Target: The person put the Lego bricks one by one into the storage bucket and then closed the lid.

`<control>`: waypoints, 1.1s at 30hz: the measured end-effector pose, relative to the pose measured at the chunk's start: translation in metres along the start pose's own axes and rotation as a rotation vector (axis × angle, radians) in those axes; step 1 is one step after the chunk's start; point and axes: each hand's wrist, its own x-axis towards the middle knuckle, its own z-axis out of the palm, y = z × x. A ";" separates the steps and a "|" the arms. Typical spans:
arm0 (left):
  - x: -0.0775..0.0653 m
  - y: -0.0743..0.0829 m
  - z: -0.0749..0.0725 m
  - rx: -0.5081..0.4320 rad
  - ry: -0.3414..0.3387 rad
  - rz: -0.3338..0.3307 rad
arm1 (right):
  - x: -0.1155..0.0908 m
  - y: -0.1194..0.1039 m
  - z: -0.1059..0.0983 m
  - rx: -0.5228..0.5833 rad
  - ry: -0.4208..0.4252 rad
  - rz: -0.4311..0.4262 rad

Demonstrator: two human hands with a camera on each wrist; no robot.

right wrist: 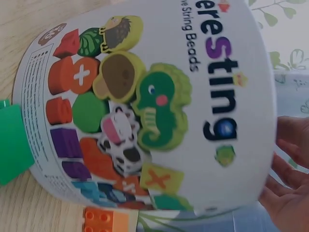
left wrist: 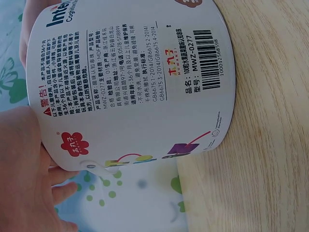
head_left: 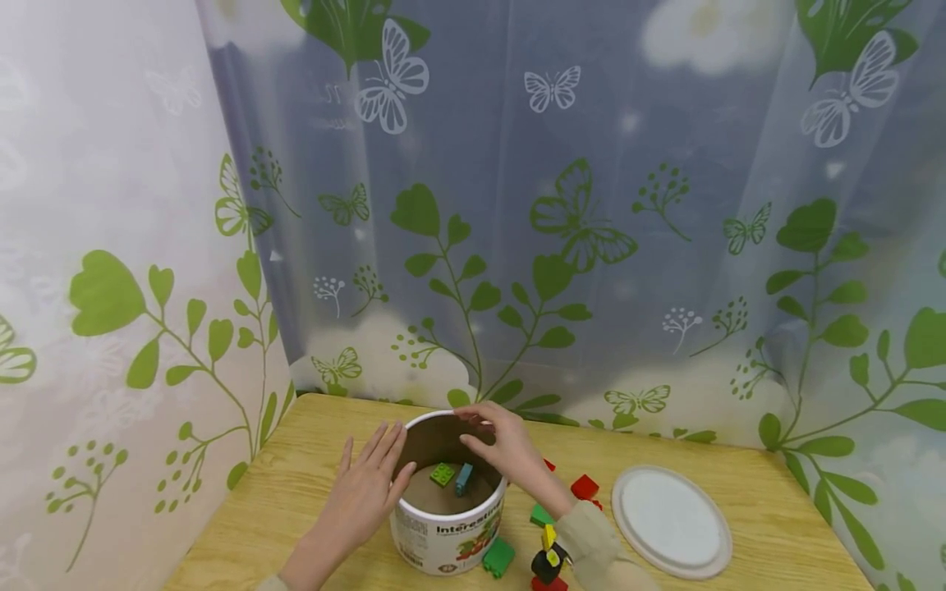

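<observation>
A white round bucket point(head_left: 443, 538) with printed sides stands upright on the wooden table. Inside it, on the bottom, lie a lime-green building block point(head_left: 442, 474) and a blue block point(head_left: 464, 479). My left hand point(head_left: 367, 484) lies along the bucket's left side, fingers extended at the rim and thumb reaching toward the opening. Over the far right rim arches my right hand point(head_left: 502, 443), its fingers loosely bent and the thumb apart from them. In the right wrist view, the fingers of my right hand point(right wrist: 289, 179) show just beyond the rim.
A white round lid point(head_left: 671, 521) lies flat at the right. Between it and the bucket are a green block point(head_left: 498, 557), a red block point(head_left: 585, 487) and a black-and-yellow toy figure point(head_left: 548, 560). An orange block point(right wrist: 104, 221) sits beside the bucket. A patterned curtain point(head_left: 473, 246) hangs behind.
</observation>
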 end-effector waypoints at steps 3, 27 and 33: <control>0.000 0.000 0.000 0.000 0.001 0.004 | -0.005 0.002 -0.008 0.011 0.040 0.002; 0.000 0.002 -0.001 -0.011 -0.013 -0.005 | -0.070 0.038 -0.051 0.034 0.157 0.160; 0.000 0.003 -0.002 -0.003 -0.015 -0.001 | -0.090 0.048 -0.054 0.089 0.089 0.247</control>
